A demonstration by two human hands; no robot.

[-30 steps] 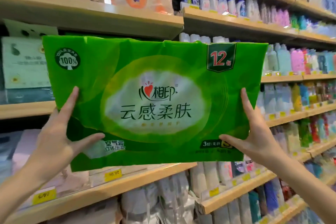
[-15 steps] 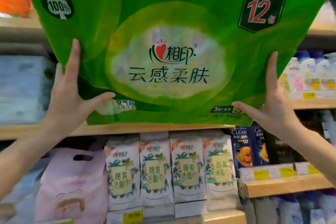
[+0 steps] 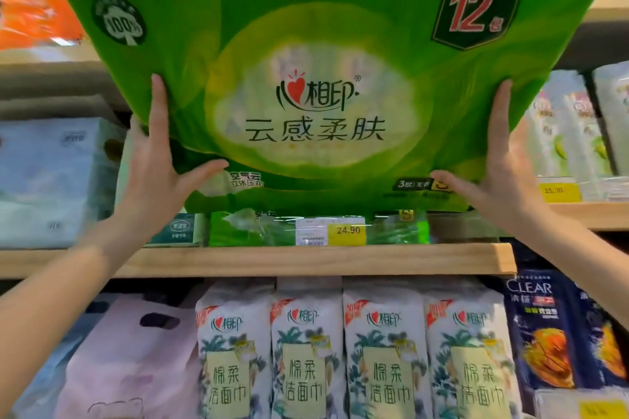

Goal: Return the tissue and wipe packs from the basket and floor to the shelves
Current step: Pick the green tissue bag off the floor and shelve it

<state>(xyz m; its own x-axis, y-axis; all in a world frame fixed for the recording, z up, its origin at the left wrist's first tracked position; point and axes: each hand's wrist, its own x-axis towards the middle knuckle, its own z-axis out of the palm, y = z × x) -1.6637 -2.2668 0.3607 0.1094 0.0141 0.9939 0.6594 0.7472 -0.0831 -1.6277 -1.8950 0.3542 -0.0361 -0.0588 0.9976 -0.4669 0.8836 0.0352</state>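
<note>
Both hands [image 3: 155, 180] hold green pack [image 3: 306, 85]

Green tissue pack [image 3: 326, 78]; red "12"

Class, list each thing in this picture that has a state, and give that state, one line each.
Green tissue pack: held up, not yet shelved.
Left hand: gripping the pack's left edge.
Right hand: gripping its right edge.
Flat green pack: lying on the wooden shelf.
White wipe packs: standing upright.

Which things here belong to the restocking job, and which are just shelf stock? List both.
In the job:
green tissue pack
left hand
right hand
wooden shelf

Just there:
white facial towel packs
CLEAR shampoo bottles
pink bag
pale blue packs
</note>
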